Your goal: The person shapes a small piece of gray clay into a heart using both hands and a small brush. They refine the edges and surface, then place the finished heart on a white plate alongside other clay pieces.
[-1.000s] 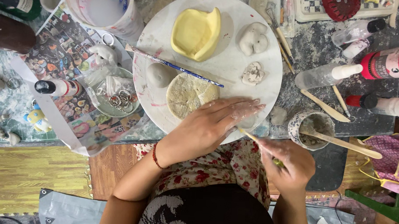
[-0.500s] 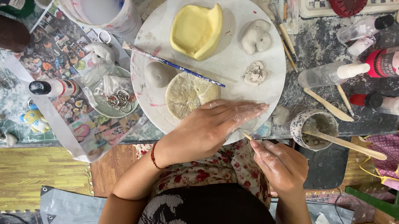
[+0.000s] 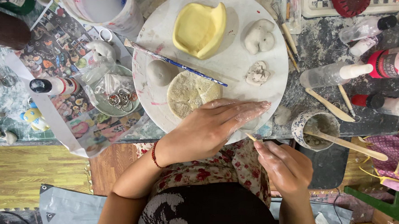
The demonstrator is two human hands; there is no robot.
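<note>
On the round white board (image 3: 272,84), the left hand (image 3: 207,128) lies flat, fingers spread, beside a soft, probably fragile flattened clay disc (image 3: 191,93); the right hand (image 3: 286,167) pinches a thin wooden stick (image 3: 251,136).

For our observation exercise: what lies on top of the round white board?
On the round white board: a yellow clay dish, paintbrush, flat textured disc, grey lumps. The left hand covers its near edge, hiding anything beneath.

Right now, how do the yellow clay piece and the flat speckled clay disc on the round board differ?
The yellow clay piece is bright yellow, hollowed with raised walls; the speckled clay disc is pale, flat and grainy. The left hand rests against the disc, while the yellow piece lies untouched. Both sit on the white round board.
</note>
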